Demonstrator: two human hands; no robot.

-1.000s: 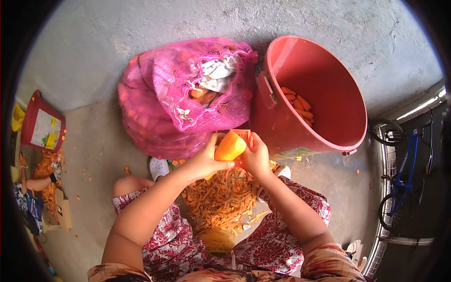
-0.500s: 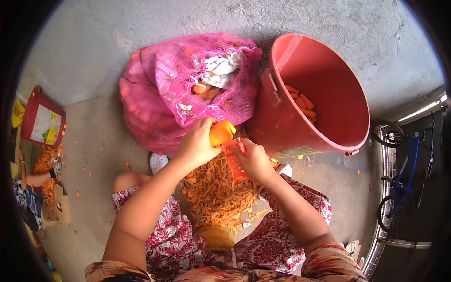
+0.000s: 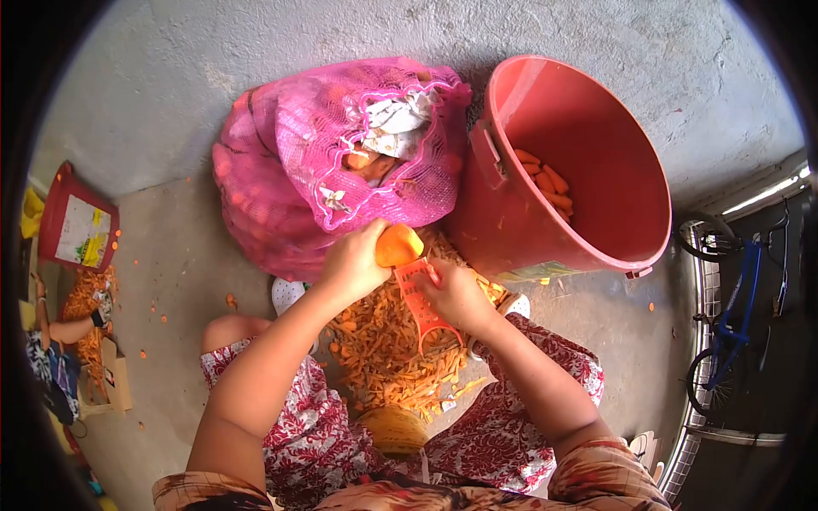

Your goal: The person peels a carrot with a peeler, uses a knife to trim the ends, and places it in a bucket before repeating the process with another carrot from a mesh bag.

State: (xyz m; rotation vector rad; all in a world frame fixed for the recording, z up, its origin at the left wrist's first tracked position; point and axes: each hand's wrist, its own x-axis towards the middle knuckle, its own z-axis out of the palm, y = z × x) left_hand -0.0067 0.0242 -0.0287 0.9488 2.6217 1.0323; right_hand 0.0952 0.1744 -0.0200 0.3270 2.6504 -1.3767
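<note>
My left hand (image 3: 351, 258) is closed around a thick carrot (image 3: 399, 246), whose bright orange end sticks out to the right. In my right hand (image 3: 460, 295) is an orange-red plastic peeler (image 3: 416, 300) with rows of small holes. Its upper end is right by the carrot's lower side; whether it touches cannot be made out. Beneath both hands a heap of carrot peelings (image 3: 383, 362) covers the floor between my legs. Just beyond my left hand is a pink mesh bag (image 3: 285, 175) of carrots, its mouth open.
A large red bucket (image 3: 588, 234) leans at the upper right, with several peeled carrots (image 3: 545, 183) inside. Behind stands a grey wall (image 3: 341, 34). At far left are another red bucket (image 3: 78, 223), more peelings and another person's arm (image 3: 72, 328). A blue bicycle (image 3: 740, 315) is at far right.
The carrot has tilted so its end faces up more. My right hand and the peeler have shifted slightly down and left, from the carrot's tip to its lower side.
</note>
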